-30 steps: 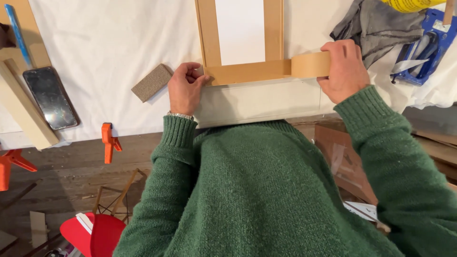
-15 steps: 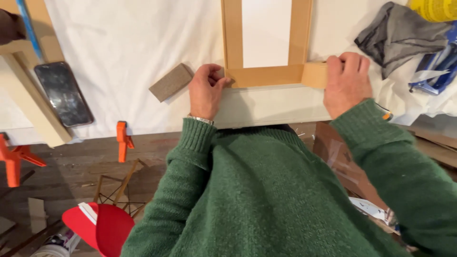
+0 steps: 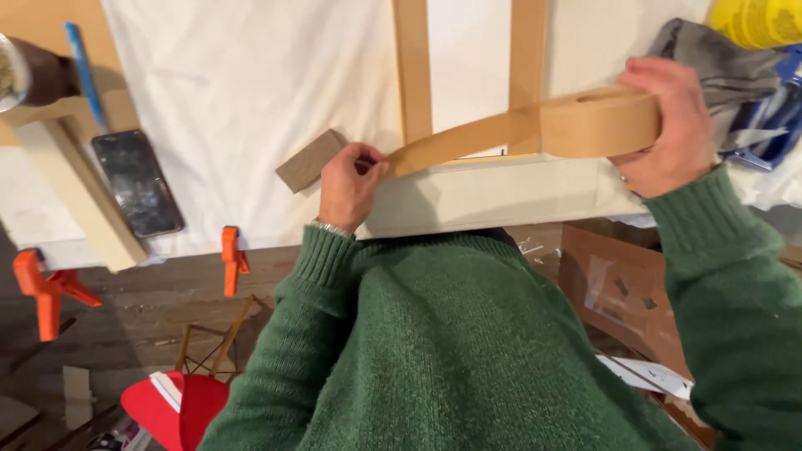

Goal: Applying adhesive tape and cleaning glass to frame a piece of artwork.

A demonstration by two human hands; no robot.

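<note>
A roll of brown paper tape (image 3: 600, 124) is lifted just above the near edge of the table, clamped in the right hand (image 3: 668, 125), whose fingers curl over its far side while the thumb presses the near side. From the roll a strip of tape (image 3: 464, 142) runs out to the left and slightly downward, so its long axis lies almost straight across the person's front. The free end of that strip is pinched shut between the thumb and fingers of the left hand (image 3: 349, 184), which rests low against the table edge. The roll therefore lies to the right of the left hand's pinch and higher than it, with the strip stretched taut between the two hands.

Under the strip lies a wooden frame (image 3: 413, 75), its two pale rails running away from the person across a white cloth (image 3: 242, 92) that covers the table. The strip crosses the frame's near end; whether it touches the wood there I cannot tell.

Just left of the left hand a small brown block (image 3: 309, 160) lies on the cloth. Farther left are a dark phone (image 3: 138, 182) and a pale wood strip (image 3: 79, 192). An orange clamp (image 3: 232, 259) grips the cloth edge. A grey rag (image 3: 718, 58) is bunched behind the right hand.
</note>
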